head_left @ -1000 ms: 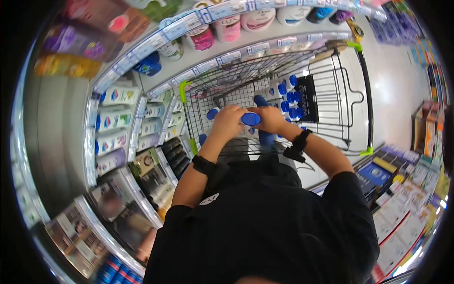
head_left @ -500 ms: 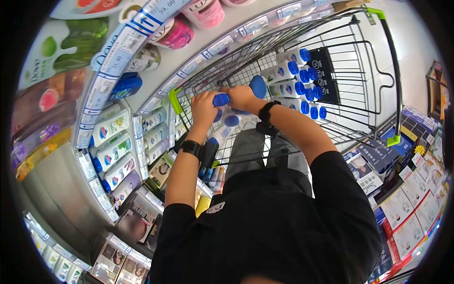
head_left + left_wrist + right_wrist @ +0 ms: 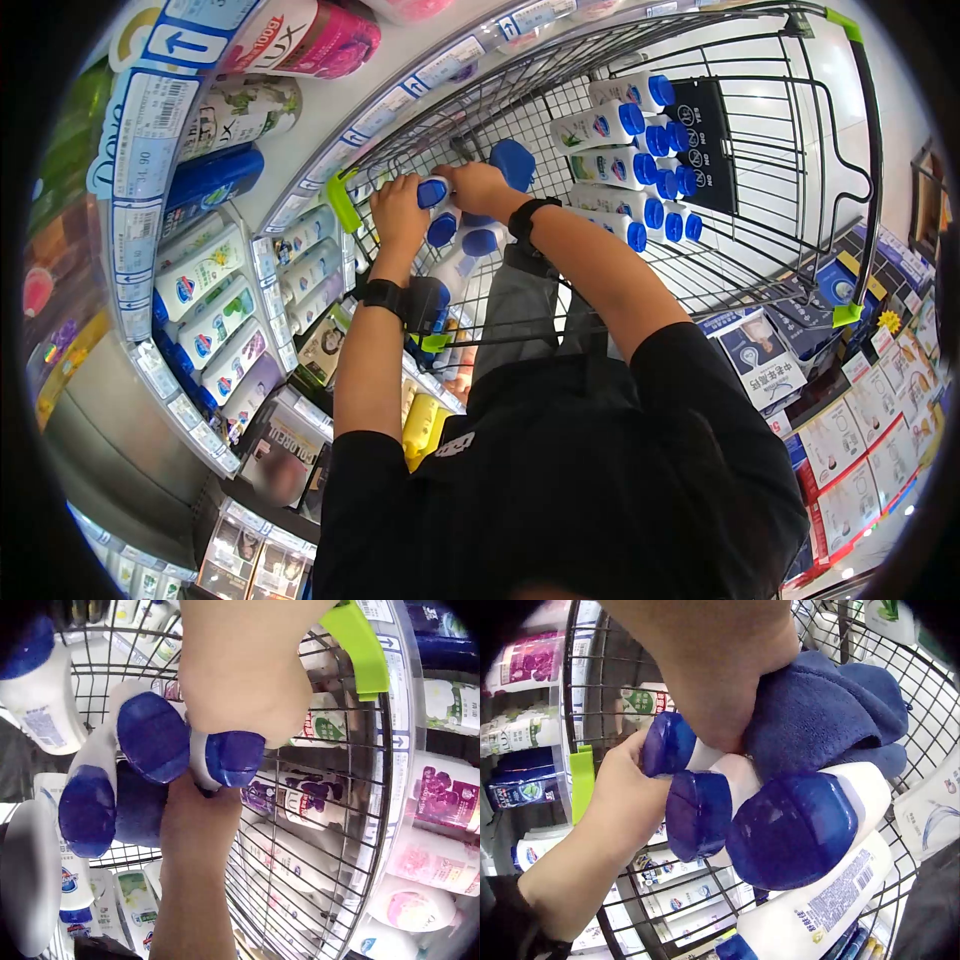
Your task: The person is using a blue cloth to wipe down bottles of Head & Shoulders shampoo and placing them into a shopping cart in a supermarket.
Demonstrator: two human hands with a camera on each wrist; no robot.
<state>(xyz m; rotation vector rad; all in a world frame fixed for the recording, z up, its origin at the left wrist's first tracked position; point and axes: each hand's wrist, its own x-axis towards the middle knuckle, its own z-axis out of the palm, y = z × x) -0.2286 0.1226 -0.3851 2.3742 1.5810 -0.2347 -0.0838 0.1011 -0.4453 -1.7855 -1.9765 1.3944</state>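
In the head view, my left hand point(image 3: 400, 215) grips a white bottle with a blue cap point(image 3: 432, 192) inside the cart. My right hand point(image 3: 478, 190) is close against that bottle and holds a dark blue cloth point(image 3: 817, 712), which spills out past its fingers in the right wrist view. Most of the right fingers are hidden behind the hand and bottles. Just below the gripped bottle, more blue-capped bottles point(image 3: 697, 814) crowd together, one of them lying on its side point(image 3: 817, 907) with its back label showing.
A wire shopping cart point(image 3: 800, 195) with green corners surrounds both hands. Several white blue-capped bottles point(image 3: 600, 128) stand in rows in it, beside a black panel point(image 3: 705, 145). Shelves of toiletries point(image 3: 210, 320) run along the left; boxed goods point(image 3: 765, 360) are at the right.
The head view has swung, so the cart shows larger and the hands sit further left. Both hands stay together at a blue-capped bottle, the cloth still with the right hand.
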